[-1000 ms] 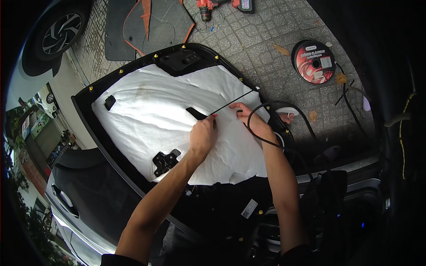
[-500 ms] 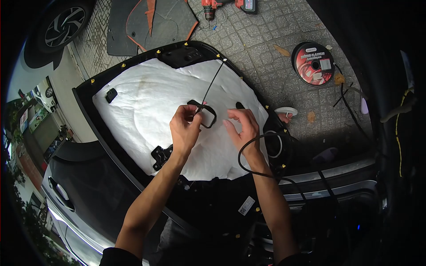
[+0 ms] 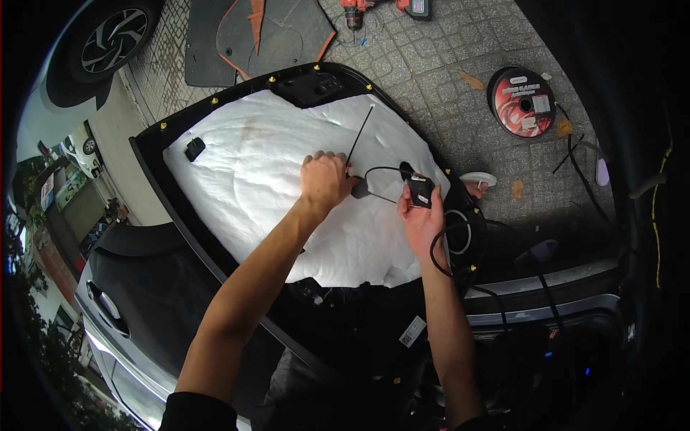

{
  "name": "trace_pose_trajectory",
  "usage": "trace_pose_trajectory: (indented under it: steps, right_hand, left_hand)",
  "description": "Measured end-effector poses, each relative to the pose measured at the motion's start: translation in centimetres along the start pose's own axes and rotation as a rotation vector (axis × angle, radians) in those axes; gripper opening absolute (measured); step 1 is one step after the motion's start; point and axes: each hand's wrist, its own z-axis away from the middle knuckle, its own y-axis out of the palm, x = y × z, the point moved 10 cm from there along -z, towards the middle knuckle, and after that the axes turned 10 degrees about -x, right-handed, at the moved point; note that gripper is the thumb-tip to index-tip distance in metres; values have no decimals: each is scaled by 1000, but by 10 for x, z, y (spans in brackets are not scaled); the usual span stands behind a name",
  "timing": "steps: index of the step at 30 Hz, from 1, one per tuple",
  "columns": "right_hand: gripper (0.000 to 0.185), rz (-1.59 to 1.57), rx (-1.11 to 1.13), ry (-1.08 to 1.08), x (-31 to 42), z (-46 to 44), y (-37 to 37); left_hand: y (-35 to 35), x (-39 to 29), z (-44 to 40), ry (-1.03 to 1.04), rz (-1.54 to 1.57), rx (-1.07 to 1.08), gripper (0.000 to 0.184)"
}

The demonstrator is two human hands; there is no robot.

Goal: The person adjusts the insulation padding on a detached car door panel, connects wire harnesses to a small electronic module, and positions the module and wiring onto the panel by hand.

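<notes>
A black panel [image 3: 204, 230] lined with white padding [image 3: 237, 154] lies before me. Over the middle of the padding, my left hand [image 3: 325, 178] is closed, its fingers curled away from view around a thin black cable [image 3: 360, 135]. A dark flap or piece shows just right of that hand. My right hand [image 3: 422, 219], palm up near the padding's right side, grips a small black box [image 3: 420, 191] with a label. Thin cables run between the box and my left hand. A looped black cable [image 3: 434, 256] passes over my right wrist.
A red wire spool [image 3: 513, 108], a red drill [image 3: 353, 14] and a black mat [image 3: 287, 32] with orange edging lie on the paving. A white disc [image 3: 480, 177] sits right of the panel. A car door [image 3: 158, 287] stands at lower left.
My right hand has turned palm up and now holds the small black box. My left hand has moved slightly right and rolled over, knuckles up. The view has shifted a little.
</notes>
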Motion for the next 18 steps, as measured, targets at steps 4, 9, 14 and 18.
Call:
trace_pose_trajectory:
  steps: [4,9,14,18]
  right_hand:
    - [51,262,33,-126,9,4,5]
    - [62,231,187,-137,5,7,14]
    - [62,238,240,-120,0,6,17]
    - [64,251,201,-106,3,4,19]
  left_hand:
    - [7,-7,2,22,-50,-55,13]
    - [-18,-15,10,89,100,-166,7]
    - [-9,13,10,-162,408,-182,4]
    - [-27,-6,16,98,123,-294,21]
